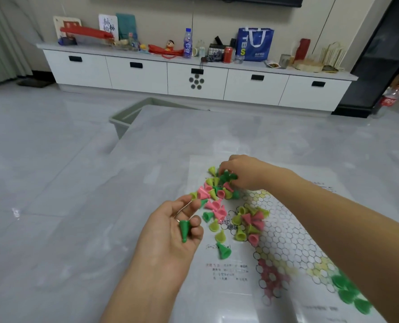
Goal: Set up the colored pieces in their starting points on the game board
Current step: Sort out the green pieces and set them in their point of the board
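We are seeing green pieces standing blurred on the board at its near right corner, too smeared to count. The board is lying flat on the counter. We are holding our left hand palm up beside the board's left edge, fingers loosely curled, the thumb pinning one green cone against them. Just past it one more green cone is lying on its side on the board. Farther on, a loose pile of pink, yellow-green and green cones is spreading over the board's left part; we are counting roughly thirty, many overlapping. Our right hand is reaching to the pile's far end, fingers curled down among dark green cones there; what it is gripping we cannot tell. Beyond the counter are standing a grey bin and a white cabinet with five drawer fronts.
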A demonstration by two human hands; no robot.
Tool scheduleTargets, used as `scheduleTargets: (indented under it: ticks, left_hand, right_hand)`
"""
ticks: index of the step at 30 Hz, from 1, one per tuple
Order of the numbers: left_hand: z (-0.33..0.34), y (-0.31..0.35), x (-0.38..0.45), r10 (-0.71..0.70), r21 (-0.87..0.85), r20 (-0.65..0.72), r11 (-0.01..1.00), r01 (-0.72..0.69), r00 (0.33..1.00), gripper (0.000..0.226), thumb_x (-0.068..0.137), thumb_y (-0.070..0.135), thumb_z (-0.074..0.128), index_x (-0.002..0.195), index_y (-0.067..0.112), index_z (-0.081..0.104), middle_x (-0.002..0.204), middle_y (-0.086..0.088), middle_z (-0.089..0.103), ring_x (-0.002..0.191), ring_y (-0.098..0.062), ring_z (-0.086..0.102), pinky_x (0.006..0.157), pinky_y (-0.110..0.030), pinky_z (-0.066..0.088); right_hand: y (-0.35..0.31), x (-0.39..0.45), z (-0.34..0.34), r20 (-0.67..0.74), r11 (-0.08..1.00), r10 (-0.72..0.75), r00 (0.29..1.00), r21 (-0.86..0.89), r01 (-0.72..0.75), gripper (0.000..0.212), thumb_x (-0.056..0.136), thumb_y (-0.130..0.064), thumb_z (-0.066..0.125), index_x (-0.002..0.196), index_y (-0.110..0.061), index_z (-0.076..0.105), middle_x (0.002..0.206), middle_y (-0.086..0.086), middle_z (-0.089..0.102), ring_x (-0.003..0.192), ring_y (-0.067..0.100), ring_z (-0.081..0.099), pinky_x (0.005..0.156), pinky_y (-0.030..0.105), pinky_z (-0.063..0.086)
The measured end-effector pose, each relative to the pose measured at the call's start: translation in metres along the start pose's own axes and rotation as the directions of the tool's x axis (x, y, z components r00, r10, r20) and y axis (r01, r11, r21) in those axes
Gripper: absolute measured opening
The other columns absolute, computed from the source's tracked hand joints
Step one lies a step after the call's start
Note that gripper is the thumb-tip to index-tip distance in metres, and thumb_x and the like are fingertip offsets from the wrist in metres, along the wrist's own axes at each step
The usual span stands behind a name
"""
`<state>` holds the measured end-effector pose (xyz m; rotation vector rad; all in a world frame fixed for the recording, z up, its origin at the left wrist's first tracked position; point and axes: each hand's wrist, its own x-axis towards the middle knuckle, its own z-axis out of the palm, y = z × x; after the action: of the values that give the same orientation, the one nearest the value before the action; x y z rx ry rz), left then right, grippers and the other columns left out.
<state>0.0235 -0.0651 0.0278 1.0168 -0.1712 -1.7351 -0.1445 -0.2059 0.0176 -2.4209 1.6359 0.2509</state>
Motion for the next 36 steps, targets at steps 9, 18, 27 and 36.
scheduleTargets:
  ticks: [9,18,27,36]
  left_hand:
    - [0.004,-0.001,0.001,-0.014,-0.016,0.007,1.000,0.014,1.000,0.017,0.087,0.006,0.039,0.081,0.008,0.054,0.053,-0.003,0.060,0.042,-0.011,0.038,0.036,-0.014,0.033]
    - [0.004,-0.001,0.001,-0.028,-0.037,0.017,0.999,0.029,0.999,0.016,0.087,0.006,0.040,0.081,0.007,0.055,0.054,-0.004,0.060,0.041,-0.011,0.038,0.036,-0.013,0.033]
    - [0.002,0.001,0.001,-0.017,-0.033,0.024,0.999,0.018,1.000,0.017,0.088,0.006,0.040,0.081,0.007,0.055,0.054,-0.003,0.060,0.041,-0.011,0.038,0.036,-0.013,0.033]
    - [0.003,-0.001,0.003,-0.010,-0.045,0.040,0.999,0.012,0.999,0.017,0.087,0.006,0.039,0.081,0.007,0.055,0.054,-0.004,0.060,0.042,-0.011,0.039,0.036,-0.014,0.034]
  right_hand:
    - [-0.012,0.004,-0.008,0.040,0.998,0.038,0.998,0.056,-0.040,0.029,0.088,-0.017,0.050,0.115,-0.015,0.057,0.118,0.008,0.058,0.102,0.024,0.057,0.084,0.033,0.049]
    - [-0.021,0.014,-0.008,0.034,0.981,0.158,0.987,0.113,-0.161,0.024,0.082,-0.004,0.056,0.103,-0.009,0.064,0.109,0.010,0.064,0.080,0.021,0.057,0.059,0.019,0.045]
    - [-0.007,0.007,-0.011,-0.071,0.951,0.156,0.985,0.282,-0.130,0.019,0.082,-0.003,0.057,0.097,-0.011,0.064,0.105,0.007,0.062,0.072,0.020,0.059,0.074,0.031,0.055]
    - [0.011,-0.018,-0.018,-0.060,0.742,0.202,0.978,0.661,-0.113,0.010,0.086,-0.007,0.058,0.095,-0.009,0.063,0.094,0.014,0.067,0.072,0.019,0.066,0.071,0.035,0.059]
